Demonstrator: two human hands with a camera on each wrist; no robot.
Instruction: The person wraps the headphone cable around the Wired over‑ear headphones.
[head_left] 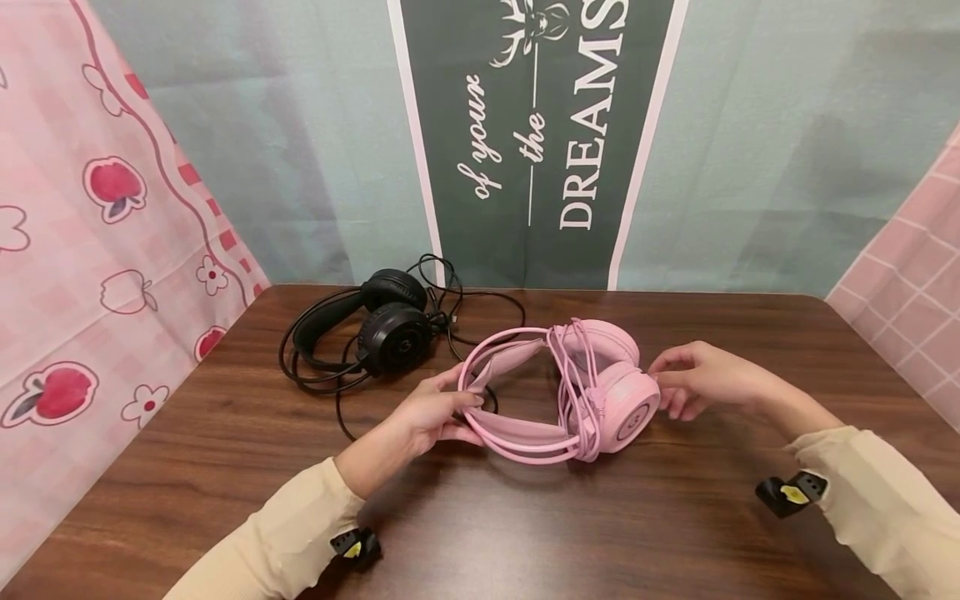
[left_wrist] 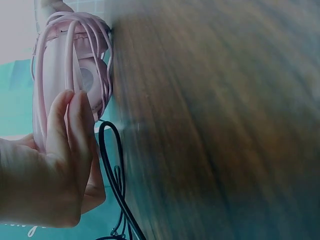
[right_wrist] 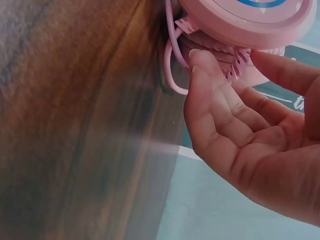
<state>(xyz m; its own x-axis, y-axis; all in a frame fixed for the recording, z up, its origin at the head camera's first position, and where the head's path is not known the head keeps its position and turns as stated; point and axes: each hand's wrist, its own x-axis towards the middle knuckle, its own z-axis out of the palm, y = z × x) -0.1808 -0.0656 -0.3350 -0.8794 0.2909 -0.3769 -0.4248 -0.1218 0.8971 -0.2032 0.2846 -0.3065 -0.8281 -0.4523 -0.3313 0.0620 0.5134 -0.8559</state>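
A pink headset (head_left: 577,392) with its pink cord wound round the ear cups lies on the brown wooden table (head_left: 525,533). My left hand (head_left: 435,412) grips the headband's left end, fingers curled round the band (left_wrist: 55,100). My right hand (head_left: 693,379) is at the ear cups on the right, its straight fingertips (right_wrist: 202,62) touching the underside of the pink cup (right_wrist: 250,20). A black headset (head_left: 375,329) with a tangled black cable (left_wrist: 112,170) lies behind, at the table's back left.
A green banner (head_left: 532,142) with white lettering hangs on the wall behind the table. Pink patterned cloth (head_left: 97,233) drapes the left side, and pink tiled cloth (head_left: 915,258) the right. Bare tabletop lies in front of the hands.
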